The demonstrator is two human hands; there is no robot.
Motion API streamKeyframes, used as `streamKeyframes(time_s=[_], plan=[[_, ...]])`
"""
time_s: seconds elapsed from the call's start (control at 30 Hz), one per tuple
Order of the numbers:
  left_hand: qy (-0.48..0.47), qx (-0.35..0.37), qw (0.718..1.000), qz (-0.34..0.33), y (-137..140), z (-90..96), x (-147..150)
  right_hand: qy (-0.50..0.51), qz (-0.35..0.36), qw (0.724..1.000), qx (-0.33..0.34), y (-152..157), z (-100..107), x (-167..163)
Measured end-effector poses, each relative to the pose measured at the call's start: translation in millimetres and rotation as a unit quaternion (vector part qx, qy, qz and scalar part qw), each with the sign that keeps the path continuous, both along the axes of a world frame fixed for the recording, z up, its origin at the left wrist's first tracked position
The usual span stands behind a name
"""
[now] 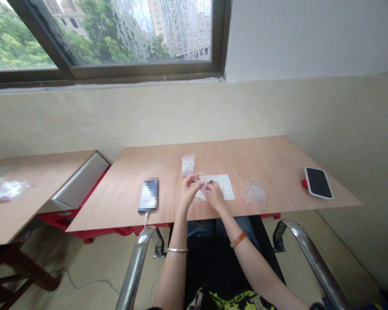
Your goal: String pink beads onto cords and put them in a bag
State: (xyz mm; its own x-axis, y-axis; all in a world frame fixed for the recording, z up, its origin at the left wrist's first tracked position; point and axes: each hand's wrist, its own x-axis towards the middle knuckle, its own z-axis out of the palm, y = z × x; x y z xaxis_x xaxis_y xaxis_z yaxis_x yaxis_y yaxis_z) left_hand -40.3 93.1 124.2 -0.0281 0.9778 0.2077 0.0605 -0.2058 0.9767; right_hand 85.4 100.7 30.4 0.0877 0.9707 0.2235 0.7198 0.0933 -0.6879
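My left hand [189,190] is raised over the table, its fingers closed on a small clear plastic bag [200,177]. The bag's mouth looks rounded and faces up. Close on its right, my right hand [215,196] has its fingers drawn together at the lower part of the bag, over a white sheet of paper [225,187]. What those fingers hold is too small to make out. Several small dark pieces [211,182] lie on the paper just beyond the right fingertips.
A filled zip bag [188,165] lies behind my hands. Flat clear bags [256,196] are to the right, a phone on a cable [149,195] to the left. A white-framed device [318,183] sits at the table's [245,159] right end. Metal armrests [137,267] flank me.
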Motion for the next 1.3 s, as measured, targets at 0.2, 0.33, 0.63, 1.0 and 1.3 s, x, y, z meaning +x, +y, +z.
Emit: streamKeyframes(time_s=[0.2, 0.33, 0.63, 1.0, 1.3], plan=[[-0.001, 0.0, 1.0, -0.009, -1, 1.9, 0, -0.01, 0.0, 1.0, 0.001, 0, -2, -1], [0.015, 0.009, 1.0, -0.014, -2, 2.8, -1, 0.064, -0.02, 0.998, 0.012, -1, 4, 7], [0.046, 0.022, 0.998, -0.029, 2, -7.0, 2, 0.219, -0.043, 0.961, 0.161, -7, 94, 37], [0.035, 0.024, 0.998, -0.035, 5, -14.3, 5, 0.27, -0.055, 0.956, 0.101, -3, 61, 23], [0.047, 0.03, 0.998, -0.029, 3, -13.6, 5, 0.138, -0.052, 0.989, 0.02, -3, -3, 20]])
